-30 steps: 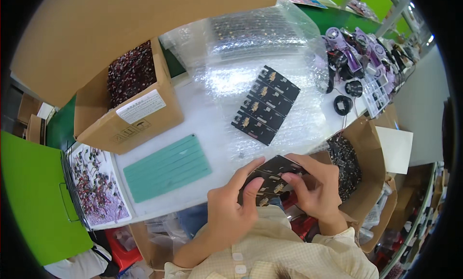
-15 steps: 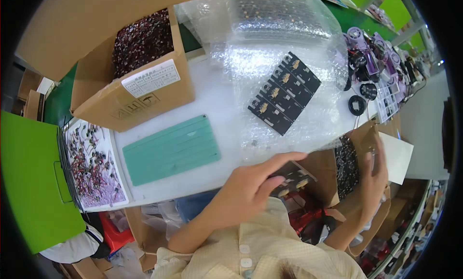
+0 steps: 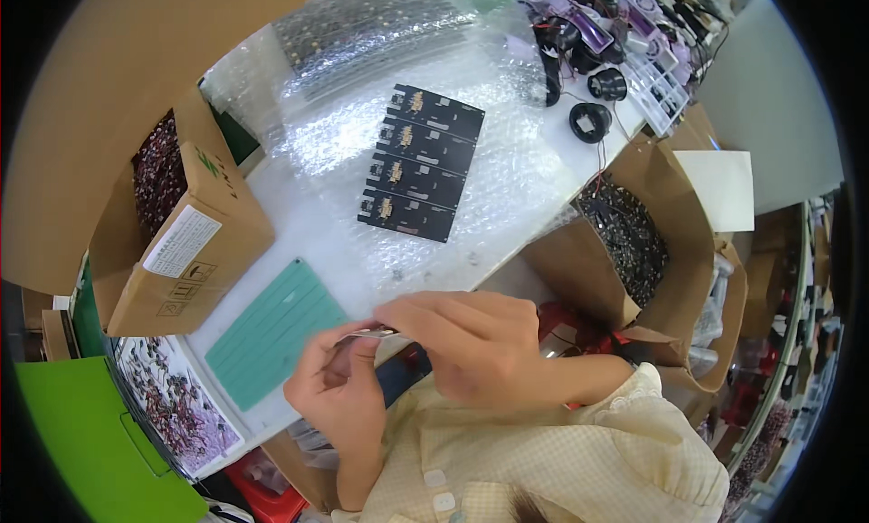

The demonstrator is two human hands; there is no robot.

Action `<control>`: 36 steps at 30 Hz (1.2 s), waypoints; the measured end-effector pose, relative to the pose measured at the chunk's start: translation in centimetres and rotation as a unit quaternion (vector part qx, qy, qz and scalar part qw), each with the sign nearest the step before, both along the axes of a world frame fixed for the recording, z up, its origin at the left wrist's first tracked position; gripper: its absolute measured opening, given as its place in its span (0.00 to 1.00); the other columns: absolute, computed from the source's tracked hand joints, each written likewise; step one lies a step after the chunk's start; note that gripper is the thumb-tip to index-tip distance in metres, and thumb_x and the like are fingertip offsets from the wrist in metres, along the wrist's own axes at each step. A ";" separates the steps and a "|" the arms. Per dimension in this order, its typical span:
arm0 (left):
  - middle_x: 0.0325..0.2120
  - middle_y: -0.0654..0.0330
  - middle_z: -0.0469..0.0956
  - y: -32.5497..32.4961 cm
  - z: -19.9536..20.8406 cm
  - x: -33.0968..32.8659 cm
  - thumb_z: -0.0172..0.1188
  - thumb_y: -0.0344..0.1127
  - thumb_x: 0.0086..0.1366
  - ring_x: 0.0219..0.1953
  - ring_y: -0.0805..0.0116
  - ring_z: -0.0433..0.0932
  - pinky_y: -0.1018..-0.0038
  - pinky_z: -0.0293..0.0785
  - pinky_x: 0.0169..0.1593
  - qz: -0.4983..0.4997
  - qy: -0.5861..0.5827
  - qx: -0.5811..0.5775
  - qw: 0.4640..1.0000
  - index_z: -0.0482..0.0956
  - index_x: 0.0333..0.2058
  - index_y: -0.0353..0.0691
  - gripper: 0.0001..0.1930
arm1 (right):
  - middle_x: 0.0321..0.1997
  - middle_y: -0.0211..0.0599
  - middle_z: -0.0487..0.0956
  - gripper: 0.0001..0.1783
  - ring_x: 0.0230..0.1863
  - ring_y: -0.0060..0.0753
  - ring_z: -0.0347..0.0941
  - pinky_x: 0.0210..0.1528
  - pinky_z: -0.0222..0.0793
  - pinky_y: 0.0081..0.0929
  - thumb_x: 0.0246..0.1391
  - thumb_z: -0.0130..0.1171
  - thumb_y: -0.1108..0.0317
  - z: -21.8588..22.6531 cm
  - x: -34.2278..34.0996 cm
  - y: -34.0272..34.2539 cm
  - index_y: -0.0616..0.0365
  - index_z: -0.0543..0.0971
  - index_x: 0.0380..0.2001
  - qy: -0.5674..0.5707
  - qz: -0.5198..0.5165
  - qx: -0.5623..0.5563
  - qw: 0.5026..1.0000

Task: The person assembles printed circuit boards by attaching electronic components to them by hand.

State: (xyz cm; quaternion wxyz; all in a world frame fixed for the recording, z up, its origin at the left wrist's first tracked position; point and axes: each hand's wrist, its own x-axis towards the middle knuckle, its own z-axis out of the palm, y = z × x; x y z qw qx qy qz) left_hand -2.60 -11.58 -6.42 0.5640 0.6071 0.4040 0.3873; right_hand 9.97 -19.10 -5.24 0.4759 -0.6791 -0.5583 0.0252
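A small circuit board (image 3: 368, 333), seen nearly edge-on, is held between my two hands at the table's near edge. My left hand (image 3: 339, 392) pinches its left end between thumb and fingers. From the right, my right hand (image 3: 484, 351) closes over the other end, and its curled fingers hide much of the board. Just beyond lies a black circuit board panel (image 3: 424, 166) with several joined sections and tan connectors, flat on bubble wrap (image 3: 312, 166). Left of my hands is a green rectangular mat (image 3: 272, 333).
An open cardboard box (image 3: 204, 261) of dark red parts stands at left, beside a white tray (image 3: 226, 432) of small wired parts. Bubble-wrapped panels (image 3: 371, 34) lie at the back. Purple housings (image 3: 593, 30) crowd the far right. A carton (image 3: 670, 188) of black pieces sits below the right edge.
My right hand has come from beside the right carton to the board in my left hand. Both hands now meet around it, farther left. The whole view has turned.
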 end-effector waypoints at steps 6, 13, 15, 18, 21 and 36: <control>0.32 0.52 0.81 0.0 0.3 2.8 0.58 0.22 0.62 0.33 0.80 0.77 0.87 0.71 0.32 -0.009 -0.037 0.014 0.999 0.75 0.34 0.26 0.04 | 0.38 0.41 0.82 0.15 0.36 0.38 0.81 0.37 0.76 0.26 0.42 0.56 0.79 -0.7 2.3 0.9 0.66 0.80 0.38 -0.270 -0.046 0.119 0.955; 0.43 0.48 0.79 2.0 -1.0 1.0 0.58 0.27 0.64 0.38 0.75 0.78 0.81 0.77 0.39 -0.072 -0.055 -0.071 0.993 0.76 0.35 0.27 0.07 | 0.39 0.44 0.82 0.16 0.34 0.39 0.80 0.36 0.74 0.28 0.53 0.55 0.77 -0.9 11.5 -7.6 0.54 0.79 0.46 -0.096 -0.372 -0.087 0.919; 0.44 0.49 0.79 1.6 -0.5 1.7 0.59 0.26 0.63 0.40 0.74 0.78 0.80 0.76 0.42 -0.099 -0.056 -0.085 0.990 0.77 0.37 0.26 0.07 | 0.52 0.49 0.75 0.20 0.52 0.50 0.72 0.53 0.67 0.37 0.56 0.56 0.70 -0.9 13.7 -11.7 0.58 0.73 0.53 -0.249 -0.437 -0.249 0.828; 0.46 0.52 0.79 0.9 -1.1 3.7 0.60 0.25 0.61 0.43 0.71 0.78 0.78 0.74 0.47 -0.156 -0.054 -0.075 0.983 0.79 0.38 0.27 0.08 | 0.60 0.50 0.70 0.30 0.60 0.54 0.66 0.62 0.58 0.39 0.55 0.59 0.62 -0.4 11.4 -9.7 0.62 0.67 0.59 -0.041 -0.225 -0.187 0.955; 0.48 0.52 0.78 -0.5 -0.7 6.4 0.64 0.29 0.58 0.47 0.64 0.79 0.75 0.71 0.50 -0.217 -0.079 -0.023 0.973 0.81 0.36 0.31 0.09 | 0.48 0.37 0.79 0.31 0.48 0.23 0.75 0.48 0.71 0.22 0.50 0.66 0.66 0.2 7.8 -6.9 0.63 0.69 0.57 0.297 0.030 -0.156 0.942; 0.34 0.58 0.70 7.3 -4.1 11.9 0.69 0.39 0.50 0.40 0.57 0.69 0.64 0.64 0.42 0.025 0.246 0.334 0.909 0.70 0.38 0.38 0.21 | 0.54 0.47 0.75 0.28 0.54 0.35 0.72 0.54 0.67 0.30 0.62 0.52 0.57 -1.9 22.2 -18.3 0.63 0.66 0.60 -0.165 -0.493 -0.261 0.813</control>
